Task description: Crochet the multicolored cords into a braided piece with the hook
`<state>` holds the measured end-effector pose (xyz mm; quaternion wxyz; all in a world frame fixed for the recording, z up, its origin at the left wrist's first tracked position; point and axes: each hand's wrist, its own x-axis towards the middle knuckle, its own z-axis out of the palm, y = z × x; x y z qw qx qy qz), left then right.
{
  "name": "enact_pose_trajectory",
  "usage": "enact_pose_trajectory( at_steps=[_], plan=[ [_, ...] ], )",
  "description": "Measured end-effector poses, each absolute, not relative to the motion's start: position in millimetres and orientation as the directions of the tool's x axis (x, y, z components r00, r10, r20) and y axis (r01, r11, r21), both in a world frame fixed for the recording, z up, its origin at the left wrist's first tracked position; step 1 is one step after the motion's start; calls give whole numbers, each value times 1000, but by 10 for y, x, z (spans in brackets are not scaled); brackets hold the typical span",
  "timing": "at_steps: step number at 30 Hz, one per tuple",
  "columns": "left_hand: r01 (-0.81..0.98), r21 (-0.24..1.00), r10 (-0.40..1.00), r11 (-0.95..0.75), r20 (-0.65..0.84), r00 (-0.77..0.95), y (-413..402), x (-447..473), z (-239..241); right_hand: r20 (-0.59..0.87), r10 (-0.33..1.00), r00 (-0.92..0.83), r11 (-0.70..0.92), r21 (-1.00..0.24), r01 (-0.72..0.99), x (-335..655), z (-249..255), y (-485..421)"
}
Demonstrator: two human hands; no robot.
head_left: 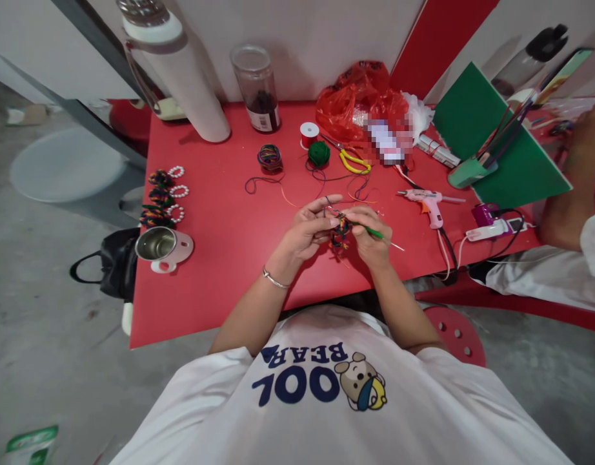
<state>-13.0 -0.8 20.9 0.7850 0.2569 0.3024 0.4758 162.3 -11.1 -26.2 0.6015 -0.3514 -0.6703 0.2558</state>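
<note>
Between my two hands is a small multicoloured crochet piece [339,240], dark with orange and red strands. My left hand [311,229] pinches its left side, the index finger raised with yarn running over it. In my right hand [372,236] is a crochet hook [373,231] with a green grip, its thin metal end pointing out to the right. The hook's working tip is hidden at the piece. Beyond my hands lie a multicoloured yarn ball [270,158] and a green yarn ball [319,154], with loose strands trailing over the red table [220,213].
On the left stand a steel mug [164,248] and several crocheted pieces with bead rings [159,196]. A white flask [191,84] and a jar [257,90] line the back. Yellow-handled pliers [354,161], a pink glue gun [429,204] and a power strip [494,229] lie right. Another person's arm [571,174] rests far right.
</note>
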Motion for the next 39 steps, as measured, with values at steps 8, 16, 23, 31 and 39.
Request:
enact_pose_trajectory(
  at_steps=[8, 16, 23, 31, 39],
  plan=[
    [-575, 685, 882, 447, -228, 413, 13, -185, 229, 557, 818, -140, 573, -810, 124, 1935, -146, -61],
    [-552, 695, 867, 461, -219, 449, 25, -207, 203, 569, 795, -210, 599, -791, 126, 2029, -75, -74],
    [-535, 697, 856, 478, -234, 461, 26, -218, 212, 571, 776, -269, 619, -771, 149, 2048, 75, -81],
    [-528, 704, 859, 475, -241, 452, 19, -217, 202, 527, 814, -246, 552, -833, 41, 2079, -5, -99],
    [-445, 876, 973, 186, -100, 209, -19, -20, 107, 498, 867, -24, 493, -849, 191, 1719, -200, -182]
  ],
)
